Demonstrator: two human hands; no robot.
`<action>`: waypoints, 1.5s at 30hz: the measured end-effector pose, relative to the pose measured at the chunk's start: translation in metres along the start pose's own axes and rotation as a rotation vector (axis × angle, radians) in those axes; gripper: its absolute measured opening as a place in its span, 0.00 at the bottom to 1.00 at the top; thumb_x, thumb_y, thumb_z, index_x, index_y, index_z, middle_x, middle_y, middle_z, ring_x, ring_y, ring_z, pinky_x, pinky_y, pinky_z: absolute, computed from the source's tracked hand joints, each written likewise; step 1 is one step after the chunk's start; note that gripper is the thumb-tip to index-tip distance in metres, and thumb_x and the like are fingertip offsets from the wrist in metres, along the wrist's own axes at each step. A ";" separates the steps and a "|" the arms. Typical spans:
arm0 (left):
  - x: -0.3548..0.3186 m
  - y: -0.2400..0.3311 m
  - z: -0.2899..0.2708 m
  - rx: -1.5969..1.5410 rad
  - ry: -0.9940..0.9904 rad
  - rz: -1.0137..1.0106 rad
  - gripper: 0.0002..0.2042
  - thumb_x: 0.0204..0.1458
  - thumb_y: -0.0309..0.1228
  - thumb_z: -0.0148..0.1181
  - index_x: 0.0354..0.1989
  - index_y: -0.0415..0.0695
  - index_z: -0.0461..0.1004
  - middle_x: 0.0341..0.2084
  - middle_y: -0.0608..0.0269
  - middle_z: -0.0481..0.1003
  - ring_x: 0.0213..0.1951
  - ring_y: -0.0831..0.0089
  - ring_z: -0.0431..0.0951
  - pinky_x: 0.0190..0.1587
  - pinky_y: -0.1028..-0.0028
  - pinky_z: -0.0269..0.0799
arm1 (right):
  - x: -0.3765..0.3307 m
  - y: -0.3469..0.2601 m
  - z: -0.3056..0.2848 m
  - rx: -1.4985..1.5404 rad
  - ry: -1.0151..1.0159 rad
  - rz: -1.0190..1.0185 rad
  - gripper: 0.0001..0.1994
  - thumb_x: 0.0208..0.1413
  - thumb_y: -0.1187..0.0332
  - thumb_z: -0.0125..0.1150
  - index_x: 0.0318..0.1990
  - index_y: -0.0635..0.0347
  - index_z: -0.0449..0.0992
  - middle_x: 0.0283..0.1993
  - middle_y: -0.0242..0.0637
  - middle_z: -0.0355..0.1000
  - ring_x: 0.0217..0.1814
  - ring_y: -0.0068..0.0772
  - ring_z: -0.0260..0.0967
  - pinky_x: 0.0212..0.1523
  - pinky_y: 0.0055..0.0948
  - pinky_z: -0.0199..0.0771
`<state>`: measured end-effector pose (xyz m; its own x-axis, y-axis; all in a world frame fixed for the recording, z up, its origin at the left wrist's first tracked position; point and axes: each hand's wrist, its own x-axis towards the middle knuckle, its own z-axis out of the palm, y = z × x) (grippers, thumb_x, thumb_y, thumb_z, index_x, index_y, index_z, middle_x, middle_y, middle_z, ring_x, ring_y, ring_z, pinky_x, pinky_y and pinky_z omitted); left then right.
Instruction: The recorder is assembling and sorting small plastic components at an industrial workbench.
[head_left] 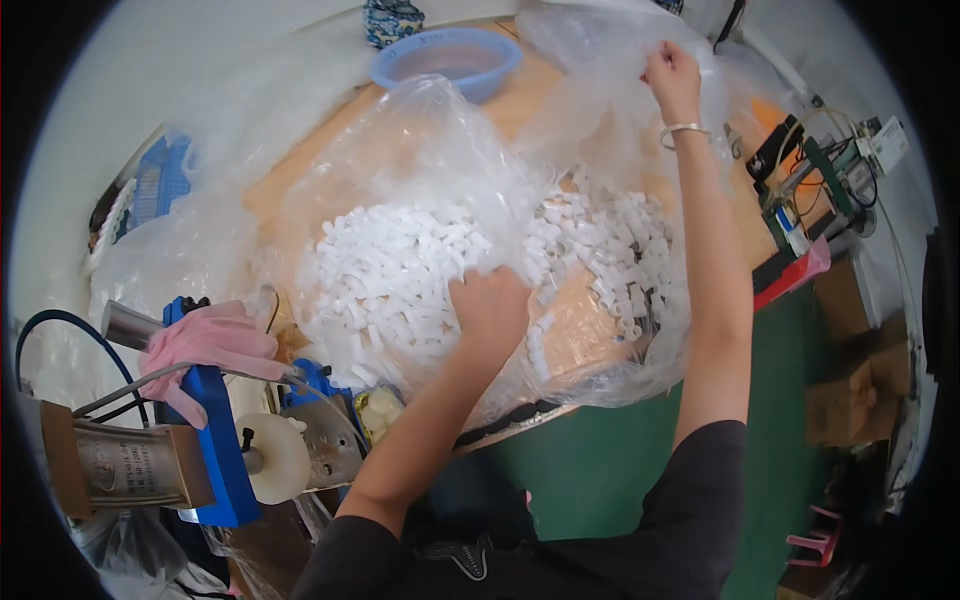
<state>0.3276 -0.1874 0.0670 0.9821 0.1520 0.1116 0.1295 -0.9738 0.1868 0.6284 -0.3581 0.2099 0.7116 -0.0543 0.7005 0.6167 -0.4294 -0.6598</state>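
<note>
Two heaps of small white plastic pieces lie on clear plastic bags: a larger heap (390, 290) to the left and a looser one (580, 235) to the right. My left hand (490, 315) is closed over the right side of the larger heap; its fingertips are hidden, and I cannot make out what it holds. Raised at the far right, my right hand (672, 80) is closed on the clear plastic bag (625, 120), whose film stretches down toward the right heap. A bracelet (684, 129) circles my right wrist.
A blue basin (446, 62) stands at the table's far edge. On the left is a machine with a metal cylinder (125, 465), a blue frame (228, 440) and a pink glove (210, 350) draped over it. More equipment (820, 175) stands at right, above cardboard boxes (860, 400).
</note>
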 end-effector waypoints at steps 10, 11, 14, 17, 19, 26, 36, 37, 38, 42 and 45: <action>0.121 0.016 -0.031 -0.685 0.312 -0.032 0.22 0.50 0.34 0.61 0.50 0.31 0.70 0.42 0.43 0.75 0.49 0.49 0.71 0.52 0.58 0.65 | -0.054 -0.097 -0.032 0.653 -0.569 -0.083 0.23 0.57 0.63 0.60 0.57 0.65 0.69 0.46 0.34 0.74 0.45 0.24 0.70 0.48 0.21 0.68; 0.131 0.010 -0.029 -0.805 0.139 -0.042 0.17 0.54 0.32 0.57 0.47 0.33 0.72 0.36 0.45 0.78 0.43 0.55 0.77 0.48 0.63 0.70 | -0.059 -0.085 -0.032 0.644 -0.560 -0.086 0.23 0.57 0.63 0.60 0.57 0.65 0.69 0.46 0.34 0.74 0.45 0.24 0.70 0.48 0.21 0.68; 0.134 0.001 -0.021 -1.219 0.398 0.043 0.10 0.58 0.28 0.51 0.39 0.35 0.75 0.25 0.56 0.79 0.31 0.66 0.80 0.36 0.72 0.72 | -0.089 -0.048 -0.015 -0.154 -0.299 -0.626 0.39 0.50 0.53 0.66 0.67 0.60 0.57 0.60 0.44 0.66 0.58 0.38 0.65 0.59 0.40 0.63; 0.128 0.015 -0.055 -1.492 0.508 0.093 0.10 0.60 0.28 0.48 0.35 0.36 0.76 0.25 0.60 0.78 0.31 0.73 0.78 0.34 0.74 0.70 | -0.130 -0.002 -0.011 -0.812 -0.560 -0.443 0.51 0.45 0.45 0.67 0.72 0.51 0.44 0.68 0.48 0.55 0.66 0.52 0.56 0.62 0.60 0.52; 0.128 0.009 -0.072 -1.417 0.667 0.105 0.10 0.59 0.27 0.48 0.32 0.36 0.74 0.21 0.60 0.76 0.25 0.73 0.76 0.30 0.73 0.69 | -0.136 0.017 0.006 -0.792 -0.649 -0.116 0.42 0.47 0.44 0.64 0.68 0.49 0.56 0.62 0.46 0.64 0.66 0.59 0.55 0.58 0.72 0.46; 0.111 -0.007 -0.073 -0.743 1.305 -0.055 0.16 0.54 0.31 0.57 0.48 0.37 0.68 0.49 0.50 0.68 0.52 0.57 0.66 0.53 0.58 0.60 | -0.100 0.055 0.016 -0.799 -0.560 -0.062 0.21 0.50 0.51 0.62 0.44 0.57 0.77 0.43 0.45 0.76 0.48 0.48 0.72 0.48 0.45 0.69; 0.062 0.005 0.037 0.017 0.402 0.316 0.33 0.46 0.39 0.64 0.62 0.48 0.62 0.59 0.58 0.62 0.63 0.53 0.56 0.62 0.41 0.44 | -0.093 -0.011 -0.042 -0.144 -0.639 -0.270 0.30 0.44 0.49 0.69 0.52 0.53 0.70 0.51 0.41 0.69 0.47 0.40 0.67 0.49 0.34 0.71; 0.061 0.004 0.041 0.007 0.397 0.324 0.33 0.46 0.39 0.64 0.62 0.48 0.62 0.59 0.58 0.62 0.63 0.53 0.56 0.62 0.41 0.44 | -0.089 0.011 -0.060 -0.311 -0.591 -0.414 0.33 0.42 0.48 0.71 0.54 0.52 0.69 0.55 0.40 0.67 0.51 0.41 0.67 0.50 0.35 0.70; 0.061 -0.002 0.043 0.022 0.381 0.322 0.32 0.47 0.38 0.63 0.62 0.48 0.61 0.60 0.58 0.61 0.62 0.53 0.59 0.61 0.42 0.48 | -0.093 0.019 -0.069 -0.309 -0.593 -0.414 0.33 0.42 0.48 0.71 0.54 0.52 0.69 0.55 0.40 0.67 0.51 0.41 0.67 0.50 0.35 0.70; 0.063 -0.014 0.057 -0.112 0.227 0.245 0.29 0.48 0.37 0.61 0.60 0.46 0.64 0.53 0.54 0.70 0.51 0.55 0.73 0.52 0.49 0.65 | -0.129 0.036 -0.089 -1.264 -0.654 -0.111 0.46 0.39 0.51 0.74 0.66 0.49 0.56 0.65 0.41 0.60 0.59 0.50 0.65 0.54 0.36 0.70; 0.062 -0.023 0.072 -0.169 0.510 0.360 0.19 0.43 0.27 0.57 0.48 0.44 0.76 0.45 0.53 0.76 0.42 0.51 0.77 0.49 0.50 0.67 | -0.134 0.082 -0.104 -1.400 -0.650 0.168 0.51 0.41 0.52 0.72 0.70 0.50 0.46 0.68 0.45 0.57 0.62 0.55 0.64 0.56 0.40 0.69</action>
<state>0.3959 -0.1680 -0.0006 0.7660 -0.0774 0.6381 -0.2600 -0.9452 0.1975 0.5481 -0.4801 0.0901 0.9849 0.0407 0.1684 -0.0148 -0.9487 0.3160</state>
